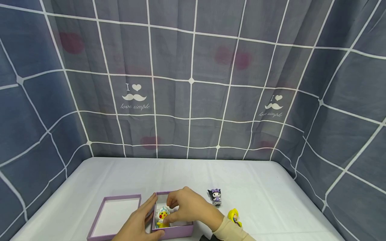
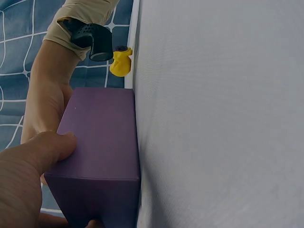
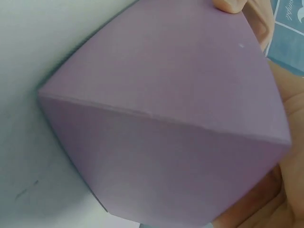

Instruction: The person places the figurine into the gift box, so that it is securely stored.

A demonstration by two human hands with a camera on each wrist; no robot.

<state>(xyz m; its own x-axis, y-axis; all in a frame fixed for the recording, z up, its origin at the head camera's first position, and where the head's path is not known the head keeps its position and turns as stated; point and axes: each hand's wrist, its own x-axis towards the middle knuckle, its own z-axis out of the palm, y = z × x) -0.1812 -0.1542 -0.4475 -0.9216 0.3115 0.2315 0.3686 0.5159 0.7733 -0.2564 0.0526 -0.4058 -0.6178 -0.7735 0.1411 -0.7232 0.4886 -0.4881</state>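
Observation:
An open purple box [image 1: 178, 231] with a white inside stands near the front of the table. My left hand [image 1: 139, 219] grips its left side, fingers along the far-left edge and thumb on the front wall [image 2: 102, 137]. Inside, at the left end, is a Pikachu figurine [image 1: 163, 214] with a pale hat, its face showing. From the right, my right hand [image 1: 190, 207] reaches in over the rim with curled fingers. Its thumb is on the figurine's body, and the other fingertips are by the hat. In the right wrist view the box wall [image 3: 161, 95] hides those fingers.
Left of the box lies a purple-rimmed lid [image 1: 116, 214], white inside facing up. To the right stands a small black and purple figurine [image 1: 215, 195]. A yellow-haired figurine [image 1: 234, 216] is nearer, close to my right sleeve [image 1: 233, 231]. A grid-patterned curtain [image 1: 172, 97] surrounds the white table.

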